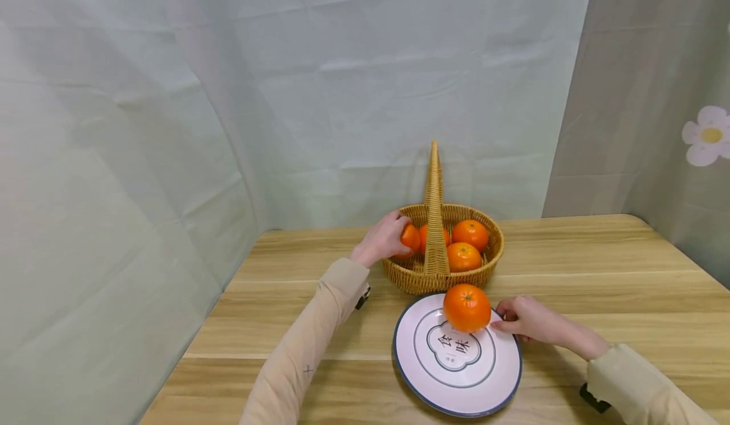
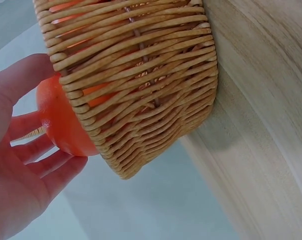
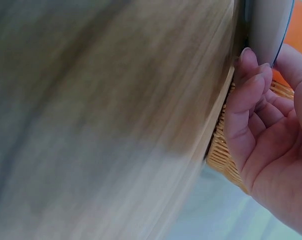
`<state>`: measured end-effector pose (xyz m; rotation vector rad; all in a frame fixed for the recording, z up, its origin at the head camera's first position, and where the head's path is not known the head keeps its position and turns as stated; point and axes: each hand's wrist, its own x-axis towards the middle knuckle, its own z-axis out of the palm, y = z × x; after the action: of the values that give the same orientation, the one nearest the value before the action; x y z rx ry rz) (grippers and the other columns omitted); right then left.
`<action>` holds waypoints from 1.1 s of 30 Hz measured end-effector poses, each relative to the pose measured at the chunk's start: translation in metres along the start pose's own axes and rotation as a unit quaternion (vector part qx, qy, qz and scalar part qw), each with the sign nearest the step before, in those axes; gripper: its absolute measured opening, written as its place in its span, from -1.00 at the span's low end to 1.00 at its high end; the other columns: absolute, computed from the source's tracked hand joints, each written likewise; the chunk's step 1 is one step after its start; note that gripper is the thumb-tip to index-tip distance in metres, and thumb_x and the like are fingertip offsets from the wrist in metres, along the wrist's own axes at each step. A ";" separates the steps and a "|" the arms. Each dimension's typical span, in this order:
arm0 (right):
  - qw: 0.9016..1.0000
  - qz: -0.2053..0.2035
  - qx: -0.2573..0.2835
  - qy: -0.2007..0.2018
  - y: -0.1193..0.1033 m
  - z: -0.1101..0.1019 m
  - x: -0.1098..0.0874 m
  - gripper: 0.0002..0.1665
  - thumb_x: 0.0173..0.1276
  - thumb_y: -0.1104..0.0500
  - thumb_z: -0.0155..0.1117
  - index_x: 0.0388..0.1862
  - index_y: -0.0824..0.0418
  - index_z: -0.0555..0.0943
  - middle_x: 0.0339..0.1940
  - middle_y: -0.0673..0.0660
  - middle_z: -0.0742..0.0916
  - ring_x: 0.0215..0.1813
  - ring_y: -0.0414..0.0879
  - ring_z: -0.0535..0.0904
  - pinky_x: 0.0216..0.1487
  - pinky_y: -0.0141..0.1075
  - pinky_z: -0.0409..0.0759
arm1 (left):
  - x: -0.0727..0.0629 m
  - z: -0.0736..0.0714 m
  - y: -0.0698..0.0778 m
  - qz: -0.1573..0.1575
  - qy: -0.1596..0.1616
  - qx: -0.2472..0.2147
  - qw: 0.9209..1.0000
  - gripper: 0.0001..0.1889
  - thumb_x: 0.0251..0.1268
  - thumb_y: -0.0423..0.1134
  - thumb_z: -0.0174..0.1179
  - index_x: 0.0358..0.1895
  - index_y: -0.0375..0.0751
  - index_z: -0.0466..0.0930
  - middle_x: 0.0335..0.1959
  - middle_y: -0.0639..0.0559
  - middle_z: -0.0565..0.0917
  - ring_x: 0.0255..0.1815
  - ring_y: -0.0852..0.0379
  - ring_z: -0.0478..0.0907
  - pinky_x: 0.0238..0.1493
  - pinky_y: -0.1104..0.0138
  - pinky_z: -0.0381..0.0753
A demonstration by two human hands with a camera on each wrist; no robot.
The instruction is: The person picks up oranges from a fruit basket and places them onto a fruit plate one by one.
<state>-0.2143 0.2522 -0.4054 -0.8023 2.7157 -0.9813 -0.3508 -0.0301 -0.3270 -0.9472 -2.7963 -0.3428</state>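
My left hand point(image 1: 389, 238) grips an orange point(image 1: 409, 240) at the left side of the wicker basket point(image 1: 416, 280). In the left wrist view its thumb and fingers curl round that orange point(image 2: 63, 120), which shows partly above the basket's rim. At the plate's right edge, my right hand point(image 1: 536, 322) pinches the rim of the white plate point(image 1: 456, 393), thumb on top and fingers curled below. One orange point(image 1: 467, 308) sits on the plate's far part, just left of the right thumb. Dark characters and a blue rim mark the plate.
Inside the basket lie more oranges, one near the front right point(image 1: 464, 257) and one behind it point(image 1: 470, 234); another is partly hidden by the tall handle point(image 1: 435, 203). The basket stands behind the plate on a wooden table point(image 1: 274, 298), with a pale curtain point(image 1: 371, 95) at the back.
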 end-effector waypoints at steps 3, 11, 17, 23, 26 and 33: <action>1.000 -0.002 0.001 0.000 -0.001 0.000 0.000 -0.83 0.21 0.12 0.27 -0.44 0.18 0.50 -0.75 -0.13 0.45 -0.78 -0.30 0.31 -0.77 -0.38 0.36 | -0.001 -0.001 0.000 -0.001 0.000 -0.001 1.000 -0.38 -0.11 -0.13 0.39 0.09 -0.28 0.44 -0.10 -0.07 0.39 -0.18 0.08 0.37 -0.26 0.30 0.45; 1.000 -0.010 0.003 0.002 -0.001 -0.001 -0.001 -0.83 0.21 0.12 0.27 -0.45 0.18 0.49 -0.76 -0.14 0.44 -0.78 -0.31 0.30 -0.78 -0.39 0.36 | -0.004 -0.005 0.002 0.000 -0.003 -0.002 1.000 -0.38 -0.10 -0.14 0.39 0.09 -0.29 0.43 -0.08 -0.08 0.39 -0.16 0.07 0.38 -0.22 0.30 0.45; 1.000 -0.014 0.007 0.003 -0.002 -0.001 -0.002 -0.82 0.21 0.13 0.27 -0.46 0.18 0.49 -0.76 -0.14 0.44 -0.79 -0.30 0.31 -0.79 -0.39 0.35 | -0.005 -0.010 0.003 -0.002 0.003 -0.009 1.000 -0.36 -0.08 -0.12 0.37 0.12 -0.29 0.41 0.00 -0.12 0.39 -0.12 0.05 0.39 -0.21 0.28 0.47; 1.000 -0.012 0.006 0.001 -0.001 0.000 -0.002 -0.82 0.21 0.13 0.27 -0.46 0.17 0.48 -0.75 -0.14 0.45 -0.78 -0.30 0.31 -0.78 -0.39 0.36 | -0.005 -0.010 -0.001 -0.002 0.013 -0.015 1.000 -0.35 -0.07 -0.07 0.36 0.13 -0.26 0.41 0.02 -0.10 0.39 -0.10 0.06 0.40 -0.19 0.27 0.47; 1.000 -0.010 0.004 0.001 0.000 0.000 -0.002 -0.82 0.21 0.12 0.27 -0.46 0.17 0.48 -0.74 -0.14 0.44 -0.78 -0.31 0.31 -0.78 -0.39 0.36 | -0.006 -0.010 -0.002 0.002 0.027 -0.018 0.999 -0.35 -0.08 -0.07 0.37 0.13 -0.25 0.41 -0.03 -0.08 0.39 -0.15 0.07 0.40 -0.22 0.28 0.47; 1.000 -0.008 0.001 0.004 0.001 0.000 -0.002 -0.82 0.20 0.13 0.27 -0.46 0.18 0.49 -0.75 -0.14 0.44 -0.78 -0.31 0.31 -0.78 -0.39 0.36 | -0.008 -0.016 -0.002 0.000 0.045 -0.028 0.999 -0.35 -0.09 -0.06 0.37 0.12 -0.24 0.42 -0.08 -0.07 0.41 -0.20 0.07 0.42 -0.24 0.27 0.47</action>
<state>-0.2130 0.2537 -0.4058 -0.8231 2.7189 -0.9912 -0.3443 -0.0406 -0.3135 -0.9197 -2.7184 -0.4529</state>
